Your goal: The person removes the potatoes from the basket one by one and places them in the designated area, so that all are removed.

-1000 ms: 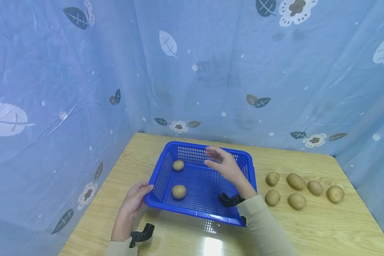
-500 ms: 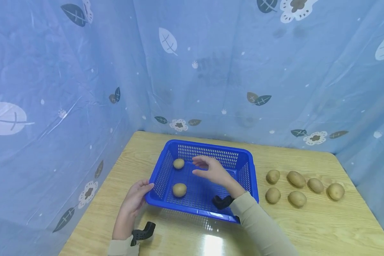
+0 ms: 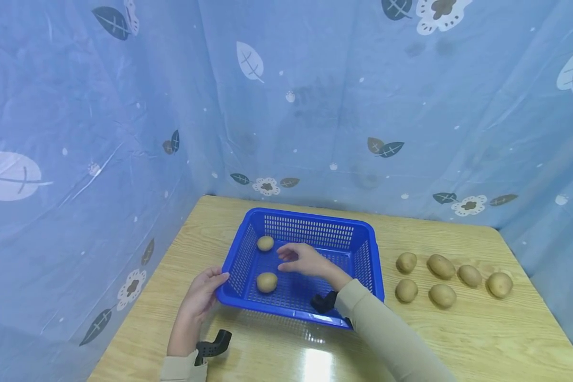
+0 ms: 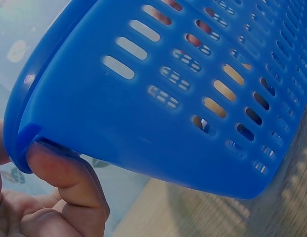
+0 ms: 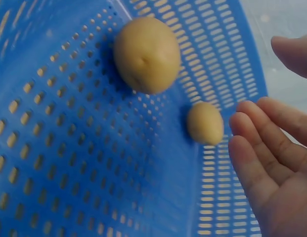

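Observation:
A blue slotted plastic basket (image 3: 310,313) stands on the table with two potatoes inside. One potato (image 3: 265,243) lies by its left back corner, the other potato (image 3: 267,283) nearer the front left. My left hand (image 3: 201,295) grips the basket's left rim, thumb on top; in the left wrist view bent fingers (image 4: 69,173) hook under that rim. Over the basket's interior, my right hand (image 3: 305,260) hovers just right of the two potatoes, holding nothing. Its fingers (image 5: 262,153) are loosely bent and the thumb is apart in the right wrist view.
Several potatoes (image 3: 442,296) lie in two loose rows on the wooden table (image 3: 496,339), right of the basket. A blue patterned curtain (image 3: 315,106) hangs behind and to the left. Black wrist mounts (image 3: 214,344) stick out below both hands.
My right hand has moved left and lower over the basket, toward the two potatoes. The left hand keeps its grip on the rim, and the potatoes have not moved.

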A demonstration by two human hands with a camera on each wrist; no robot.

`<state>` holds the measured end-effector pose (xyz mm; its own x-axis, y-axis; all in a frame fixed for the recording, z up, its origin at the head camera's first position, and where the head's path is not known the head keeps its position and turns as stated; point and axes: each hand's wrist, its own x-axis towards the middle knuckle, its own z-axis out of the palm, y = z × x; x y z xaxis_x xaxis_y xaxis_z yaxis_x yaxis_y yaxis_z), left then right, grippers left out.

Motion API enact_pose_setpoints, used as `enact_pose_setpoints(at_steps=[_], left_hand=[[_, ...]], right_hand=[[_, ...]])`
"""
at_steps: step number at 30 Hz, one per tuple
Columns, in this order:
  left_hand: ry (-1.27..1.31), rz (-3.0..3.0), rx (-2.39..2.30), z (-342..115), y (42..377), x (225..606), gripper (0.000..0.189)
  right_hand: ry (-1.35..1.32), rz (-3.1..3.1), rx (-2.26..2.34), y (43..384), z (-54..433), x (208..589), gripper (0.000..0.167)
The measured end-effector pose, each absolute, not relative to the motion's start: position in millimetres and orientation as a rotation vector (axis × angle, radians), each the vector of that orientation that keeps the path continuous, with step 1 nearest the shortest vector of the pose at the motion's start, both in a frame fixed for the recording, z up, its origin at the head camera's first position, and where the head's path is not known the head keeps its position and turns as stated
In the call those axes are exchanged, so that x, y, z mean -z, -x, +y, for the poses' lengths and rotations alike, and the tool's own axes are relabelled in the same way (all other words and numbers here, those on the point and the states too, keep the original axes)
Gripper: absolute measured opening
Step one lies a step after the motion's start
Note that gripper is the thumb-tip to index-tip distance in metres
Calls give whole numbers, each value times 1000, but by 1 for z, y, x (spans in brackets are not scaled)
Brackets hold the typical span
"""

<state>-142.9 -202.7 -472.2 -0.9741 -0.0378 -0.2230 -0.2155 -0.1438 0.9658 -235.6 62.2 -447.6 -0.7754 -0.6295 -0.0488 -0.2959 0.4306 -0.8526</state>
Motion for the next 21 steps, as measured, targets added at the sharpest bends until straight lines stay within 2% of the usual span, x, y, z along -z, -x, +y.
enact_pose_setpoints(at_steps=[14, 21], left_hand=[[301, 1972, -2272, -202, 144, 473, 18], [296, 1973, -2279, -202, 143, 474, 21]], right_hand=[[763, 2258, 1193, 245, 49, 463, 46], [746, 2239, 1173, 250, 40, 469, 46]])
